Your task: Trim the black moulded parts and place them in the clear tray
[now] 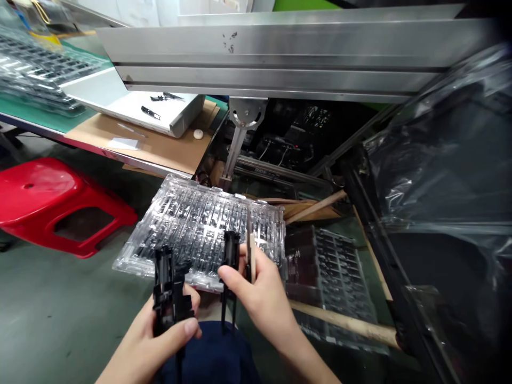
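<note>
Sitting over a grey-green floor (60,298) beside a red stool (44,197) and under a steel conveyor rail (280,58), the left hand (160,336) grips black plastic parts (170,290), the right hand (260,288) pinches another black part (231,256) and a wooden stick (252,256) above the clear blister tray (192,224)

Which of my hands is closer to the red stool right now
Left. Your left hand, gripping a black plastic part, sits low and nearer the red stool off to the left. Your right hand, holding another black piece, is farther right.
</note>
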The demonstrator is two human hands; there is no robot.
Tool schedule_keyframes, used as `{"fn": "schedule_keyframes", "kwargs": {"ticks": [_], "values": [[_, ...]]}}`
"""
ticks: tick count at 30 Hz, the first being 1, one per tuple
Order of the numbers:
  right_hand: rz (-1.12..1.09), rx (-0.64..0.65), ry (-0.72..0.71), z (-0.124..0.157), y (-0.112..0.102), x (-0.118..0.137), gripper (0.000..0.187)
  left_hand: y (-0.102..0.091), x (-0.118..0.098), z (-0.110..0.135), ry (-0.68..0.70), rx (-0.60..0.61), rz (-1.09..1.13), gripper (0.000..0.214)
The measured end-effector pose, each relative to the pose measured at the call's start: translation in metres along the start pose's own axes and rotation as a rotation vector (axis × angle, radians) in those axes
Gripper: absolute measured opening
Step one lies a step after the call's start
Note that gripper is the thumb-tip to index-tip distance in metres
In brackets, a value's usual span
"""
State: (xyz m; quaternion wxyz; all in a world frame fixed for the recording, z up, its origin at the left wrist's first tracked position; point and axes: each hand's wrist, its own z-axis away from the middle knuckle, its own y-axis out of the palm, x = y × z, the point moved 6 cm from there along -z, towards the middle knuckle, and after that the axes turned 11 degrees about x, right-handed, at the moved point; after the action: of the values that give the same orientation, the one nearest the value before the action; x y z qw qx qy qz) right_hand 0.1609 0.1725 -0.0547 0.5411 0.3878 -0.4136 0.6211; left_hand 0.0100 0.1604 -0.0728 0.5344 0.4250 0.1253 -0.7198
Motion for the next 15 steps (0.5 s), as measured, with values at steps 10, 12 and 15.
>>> {"fn": "schedule_keyframes", "kwargs": {"ticks": [10, 12, 15], "values": [[-0.188, 0.005, 0.08, -0.006, 0.033, -0.025, 0.023, 0.005, -0.012, -0.001, 0.267, -0.301, -0.306, 0.027], [-0.211, 0.044, 0.074, -0.005, 0.035, -0.027, 0.025, -0.002, -0.009, -0.003, 0.196, -0.283, -0.257, 0.025], [-0.236, 0.152, 0.052, -0.002, 0.035, -0.028, 0.029, -0.006, 0.003, -0.007, -0.019, -0.107, -0.014, 0.036]]}}
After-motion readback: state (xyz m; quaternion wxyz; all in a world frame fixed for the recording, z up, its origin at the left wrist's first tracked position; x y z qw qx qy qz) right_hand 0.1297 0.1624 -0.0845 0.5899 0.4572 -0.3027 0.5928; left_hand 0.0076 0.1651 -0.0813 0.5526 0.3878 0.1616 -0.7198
